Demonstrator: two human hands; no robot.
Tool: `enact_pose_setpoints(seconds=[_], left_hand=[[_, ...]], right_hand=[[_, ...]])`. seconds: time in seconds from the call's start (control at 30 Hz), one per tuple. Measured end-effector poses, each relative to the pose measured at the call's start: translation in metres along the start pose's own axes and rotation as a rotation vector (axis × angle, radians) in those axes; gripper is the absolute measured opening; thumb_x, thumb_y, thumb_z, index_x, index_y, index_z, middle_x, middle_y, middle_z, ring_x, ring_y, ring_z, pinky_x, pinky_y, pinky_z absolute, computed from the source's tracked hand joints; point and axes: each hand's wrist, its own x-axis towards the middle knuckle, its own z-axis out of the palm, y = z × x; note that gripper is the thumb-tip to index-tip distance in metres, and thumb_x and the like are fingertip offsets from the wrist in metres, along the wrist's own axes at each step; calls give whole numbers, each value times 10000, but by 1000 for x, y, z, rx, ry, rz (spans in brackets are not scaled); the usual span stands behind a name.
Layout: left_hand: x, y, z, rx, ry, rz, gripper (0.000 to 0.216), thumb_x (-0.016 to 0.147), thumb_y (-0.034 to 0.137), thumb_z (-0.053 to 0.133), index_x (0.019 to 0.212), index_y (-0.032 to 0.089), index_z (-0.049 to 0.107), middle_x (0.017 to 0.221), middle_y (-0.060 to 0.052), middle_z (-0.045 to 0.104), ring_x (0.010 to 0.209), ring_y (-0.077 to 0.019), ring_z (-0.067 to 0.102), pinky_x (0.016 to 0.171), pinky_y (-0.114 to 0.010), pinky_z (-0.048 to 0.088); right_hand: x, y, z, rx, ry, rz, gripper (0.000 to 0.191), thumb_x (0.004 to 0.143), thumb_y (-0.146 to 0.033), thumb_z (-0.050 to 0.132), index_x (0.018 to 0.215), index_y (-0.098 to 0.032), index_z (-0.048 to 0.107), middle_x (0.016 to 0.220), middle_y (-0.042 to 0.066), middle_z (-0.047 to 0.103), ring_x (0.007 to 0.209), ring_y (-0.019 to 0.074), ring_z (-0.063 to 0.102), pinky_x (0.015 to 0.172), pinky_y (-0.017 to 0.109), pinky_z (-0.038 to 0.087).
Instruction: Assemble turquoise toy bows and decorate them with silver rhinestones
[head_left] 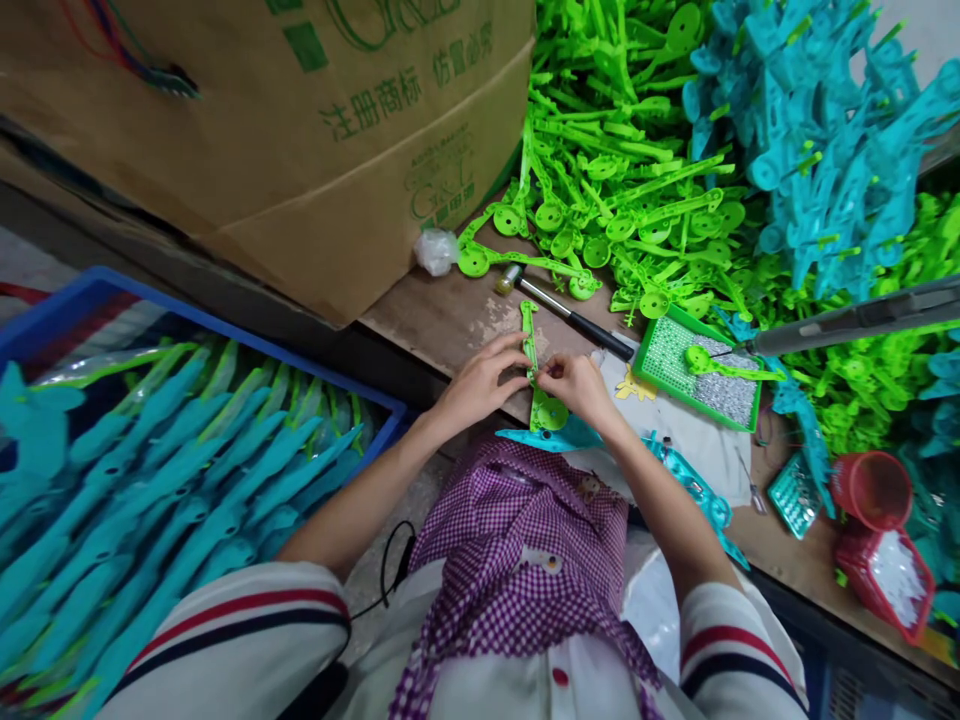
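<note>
My left hand (484, 382) grips a long bright green plastic part (550, 412) at the table's front edge, thumb and fingers closed about its narrow middle. The part has a round disc at its near end. Fingertips of my right hand (577, 387) are pinched together against the same part; whatever lies between them is too small to make out. Just below the disc is a turquoise plastic piece (551, 438), partly covered by my right wrist. A hammer (566, 312) with a black handle lies beyond my hands.
Green parts (600, 190) and turquoise parts (817, 130) are heaped at the back. Right of my hands are a green tray (641, 372) of small metal pieces, a power screwdriver (847, 322) and red containers (874, 490). A blue crate (300, 365) of turquoise pieces stands left, below a cardboard box (262, 200).
</note>
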Motion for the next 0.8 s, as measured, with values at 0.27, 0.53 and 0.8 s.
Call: enact_pose_setpoints(seconds=[0.27, 0.53, 0.8], left_hand=[[12, -9, -6, -6, -155, 57, 351, 930, 288, 638, 1278, 245, 639, 1477, -77, 532, 1370, -243, 500, 1174, -467, 391], [33, -12, -14, -20, -245, 45, 239, 884, 306, 693, 1092, 193, 724, 1299, -96, 598, 1182, -250, 606, 1051, -412, 464], [61, -16, -15, 118, -383, 52, 230, 767, 309, 794, 988, 262, 754, 1216, -56, 575, 1106, -248, 585, 971, -366, 450]], right_hand=[[-8, -6, -1, -174, 30, -28, 253, 906, -375, 552, 1006, -238, 740, 946, 48, 788, 884, 231, 726, 773, 298, 442], [0, -5, -2, -138, -20, -5, 241, 878, -367, 590, 963, -204, 745, 875, 59, 775, 830, 214, 712, 735, 272, 432], [14, 15, 2, 133, -93, -5, 212, 821, -340, 646, 840, -151, 741, 654, -9, 660, 627, 119, 567, 604, 226, 335]])
